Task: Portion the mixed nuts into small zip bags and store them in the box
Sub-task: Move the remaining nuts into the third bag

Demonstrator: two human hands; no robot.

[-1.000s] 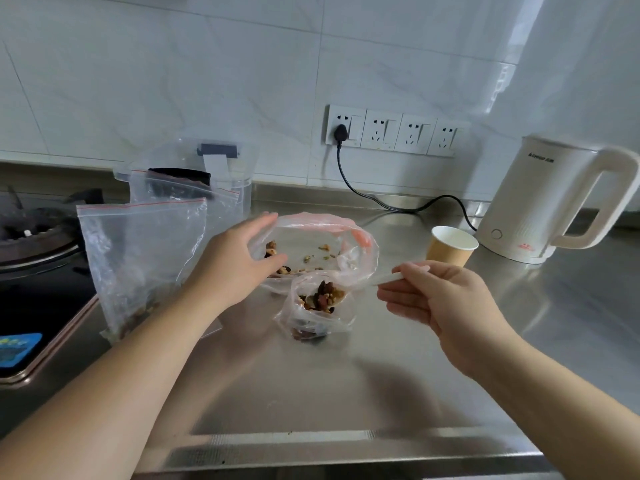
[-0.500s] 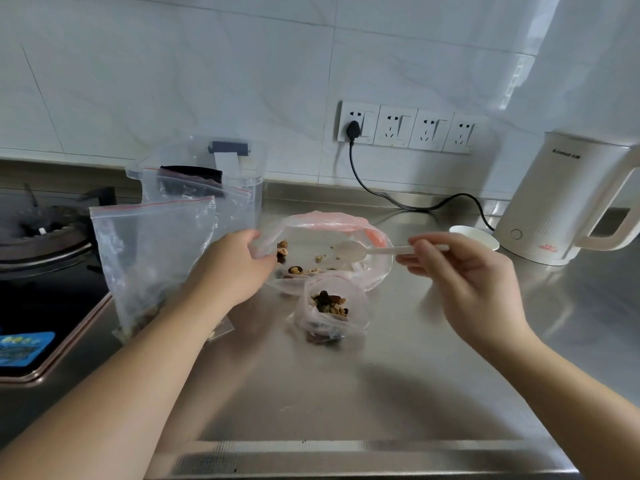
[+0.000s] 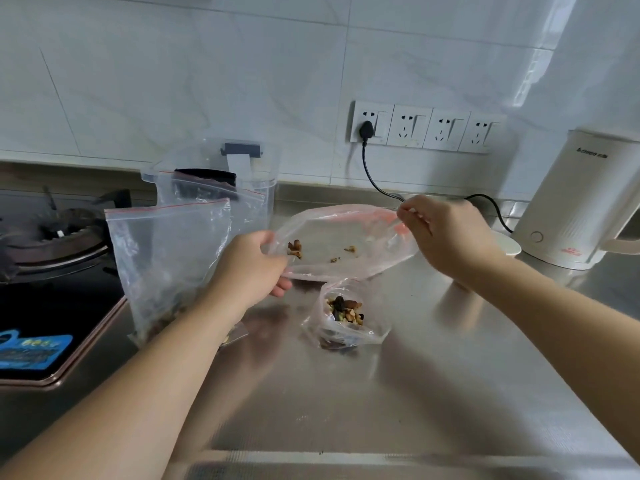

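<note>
Holding nearly empty nut bag (image 3: pixel 346 244) – both hands | kettle (image 3: pixel 571 202) logo – unreadable

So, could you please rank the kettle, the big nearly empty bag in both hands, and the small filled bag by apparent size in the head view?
1. Kettle, cut off by the frame, and big bag: too alike to rank.
2. Small filled bag, clearly smallest.

counter (image 3: pixel 433 393): steel | small zip bag (image 3: pixel 344 318) centre | clear box (image 3: pixel 242 174) 11 o'clock | kettle (image 3: pixel 575 202) 2 o'clock
</note>
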